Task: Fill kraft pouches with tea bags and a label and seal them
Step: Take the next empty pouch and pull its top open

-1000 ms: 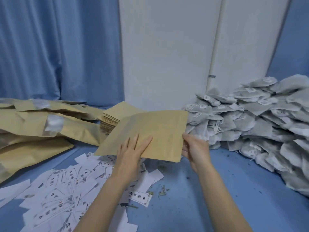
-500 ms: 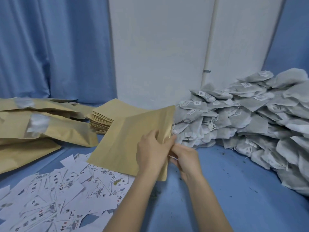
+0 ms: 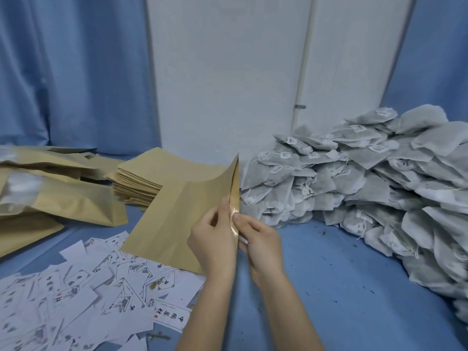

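Observation:
A flat kraft pouch (image 3: 177,214) is held in the air at the centre, its open mouth turned towards the right. My left hand (image 3: 215,239) pinches the near lip of that mouth, and my right hand (image 3: 258,241) pinches the other lip, the two hands close together. A slim gap shows between the lips. A stack of empty kraft pouches (image 3: 141,181) lies behind. A heap of grey tea bags (image 3: 354,188) with small tags fills the right side. Loose white printed labels (image 3: 88,287) are scattered at the lower left.
Several large filled kraft bags (image 3: 50,198) with clear windows lie at the far left. The blue tabletop (image 3: 342,287) carries dark tea crumbs. Blue curtains and a white wall stand behind.
The pouch has turned from flat and facing me to edge-on with its mouth to the right. Both hands moved together onto the mouth edge. The view shifted slightly right.

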A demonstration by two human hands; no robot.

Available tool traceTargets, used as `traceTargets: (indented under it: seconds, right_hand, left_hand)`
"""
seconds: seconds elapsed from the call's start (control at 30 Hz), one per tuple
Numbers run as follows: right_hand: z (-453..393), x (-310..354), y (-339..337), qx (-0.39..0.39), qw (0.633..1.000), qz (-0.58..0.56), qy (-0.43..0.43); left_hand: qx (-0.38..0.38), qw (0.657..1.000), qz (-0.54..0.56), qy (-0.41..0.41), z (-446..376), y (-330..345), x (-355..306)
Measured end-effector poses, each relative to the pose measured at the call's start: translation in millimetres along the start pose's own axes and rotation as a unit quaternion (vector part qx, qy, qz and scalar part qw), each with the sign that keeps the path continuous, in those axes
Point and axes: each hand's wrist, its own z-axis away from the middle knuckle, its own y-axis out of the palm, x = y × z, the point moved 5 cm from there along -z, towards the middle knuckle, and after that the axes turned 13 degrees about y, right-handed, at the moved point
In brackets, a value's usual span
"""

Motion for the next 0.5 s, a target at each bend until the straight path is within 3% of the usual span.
traceTargets:
  seconds: [0.1,0.27,0.37,0.5]
  right_hand:
    - [7.3,9.1,-0.6,-0.088,0.984,0.129,-0.085]
    - [14.7,23.3,-0.4,-0.113,0.938,0.297,-0.138]
    - [15.9,27.0,-4.6,-0.161,0.919,0.319,-0.169]
    - [15.4,23.6,-4.2,-0.169,0.915,0.321,-0.175]
  left_hand:
    - [0.009,0.996,-0.062,0.067,4.6,2.2,-8.4]
    - [0.021,0.984,-0.115,0.132,7.7,5.2,-15.9]
    - [0.014,0.982,-0.125,0.143,8.1,6.6,-16.0]
    - [-0.007,0.986,-0.113,0.123,7.3,6.6,-10.9]
